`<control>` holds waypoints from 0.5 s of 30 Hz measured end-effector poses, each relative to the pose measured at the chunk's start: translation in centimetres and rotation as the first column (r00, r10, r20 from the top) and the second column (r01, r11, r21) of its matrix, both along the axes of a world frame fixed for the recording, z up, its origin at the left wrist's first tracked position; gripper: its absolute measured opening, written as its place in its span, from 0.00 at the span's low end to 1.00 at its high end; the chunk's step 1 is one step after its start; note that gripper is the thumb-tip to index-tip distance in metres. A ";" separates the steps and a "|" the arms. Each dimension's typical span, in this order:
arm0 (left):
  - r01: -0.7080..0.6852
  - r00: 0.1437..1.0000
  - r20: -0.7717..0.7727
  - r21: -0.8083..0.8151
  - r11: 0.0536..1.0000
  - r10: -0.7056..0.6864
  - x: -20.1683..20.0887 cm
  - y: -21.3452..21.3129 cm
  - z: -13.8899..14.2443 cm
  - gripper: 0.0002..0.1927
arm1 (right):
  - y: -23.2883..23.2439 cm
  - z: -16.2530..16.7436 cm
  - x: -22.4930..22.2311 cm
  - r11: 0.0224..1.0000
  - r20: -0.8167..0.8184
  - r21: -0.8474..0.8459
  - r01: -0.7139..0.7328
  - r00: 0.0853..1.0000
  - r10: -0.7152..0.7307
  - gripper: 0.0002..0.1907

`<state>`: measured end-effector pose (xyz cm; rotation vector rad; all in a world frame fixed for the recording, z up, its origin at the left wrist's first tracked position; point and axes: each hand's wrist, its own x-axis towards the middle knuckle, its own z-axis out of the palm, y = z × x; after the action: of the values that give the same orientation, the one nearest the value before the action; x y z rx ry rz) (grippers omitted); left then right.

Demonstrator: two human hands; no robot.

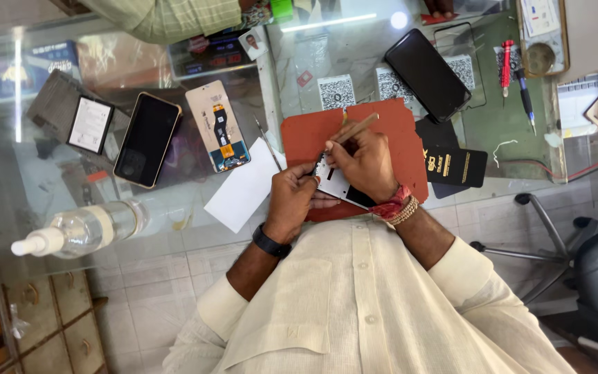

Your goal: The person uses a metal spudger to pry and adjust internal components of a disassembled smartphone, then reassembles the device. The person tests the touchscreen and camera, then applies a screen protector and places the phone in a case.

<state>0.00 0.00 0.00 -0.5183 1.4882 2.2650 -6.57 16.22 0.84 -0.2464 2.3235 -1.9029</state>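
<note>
White phone frame (336,185) over red mat (299,138) at counter (493,125) edge, gripped by left hand (292,201), fingers curled around its side. Right hand (367,163) closed on thin wooden-coloured tool (356,127), tip at frame. Just left: white paper (243,190), tweezers (267,142), opened phone back (218,126).

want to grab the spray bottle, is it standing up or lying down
Lying down. The clear spray bottle rests on its side on the glass counter, its white nozzle pointing left, well left of the left hand.
</note>
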 end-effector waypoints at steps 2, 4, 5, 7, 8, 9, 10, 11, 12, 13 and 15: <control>-0.015 1.000 0.004 0.021 1.000 0.015 0.2 -0.3 0.4 0.15 | -0.1 0.8 0.5 0.996 -0.053 0.038 -0.077 0.995 0.079 0.05; -0.015 1.000 0.014 0.045 0.999 0.014 0.2 -0.8 0.7 0.15 | -0.1 1.5 0.5 0.980 -0.085 0.041 -0.194 0.977 0.197 0.04; -0.011 1.000 0.017 0.035 0.999 0.011 0.1 -0.8 0.8 0.15 | -0.1 1.6 0.5 0.974 -0.115 0.055 -0.220 0.967 0.225 0.04; 0.000 1.000 0.022 0.010 1.000 -0.001 -0.1 -1.1 0.9 0.14 | -0.3 1.6 0.3 0.960 -0.176 0.079 -0.267 0.944 0.277 0.04; 0.002 1.000 0.022 0.009 1.000 -0.002 -0.1 -1.1 0.9 0.14 | -0.4 1.5 0.3 0.976 -0.140 0.043 -0.211 0.966 0.215 0.04; 0.006 1.000 0.022 0.009 1.000 -0.006 -0.2 -0.9 0.9 0.14 | -0.6 1.3 0.3 0.988 -0.102 0.011 -0.151 0.983 0.152 0.04; 0.010 1.000 0.019 0.011 1.000 -0.010 -0.4 -0.8 0.9 0.14 | -0.6 1.1 0.2 0.996 -0.064 -0.018 -0.089 0.994 0.088 0.04; 0.012 1.000 0.014 0.018 1.000 -0.012 -0.6 -0.7 0.9 0.14 | -0.5 1.0 0.0 0.998 -0.046 -0.004 -0.063 0.997 0.062 0.04; 0.014 1.000 0.012 0.024 1.000 -0.014 -0.6 -0.6 0.9 0.14 | -0.3 0.8 -0.2 0.999 -0.024 0.009 -0.037 0.999 0.037 0.03; 0.015 1.000 0.009 0.028 0.999 -0.015 -0.6 -0.6 1.0 0.14 | -0.3 0.7 -0.3 1.000 -0.004 0.021 -0.013 1.000 0.013 0.03; 0.007 1.000 0.017 0.039 0.999 -0.007 -0.9 -0.3 1.1 0.14 | 0.5 0.9 -0.2 0.991 -0.065 -0.052 -0.123 0.991 0.119 0.03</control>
<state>-0.86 -0.25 1.13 -0.5186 1.4324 2.2742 -6.74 16.68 1.71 -0.4474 2.2391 -1.9288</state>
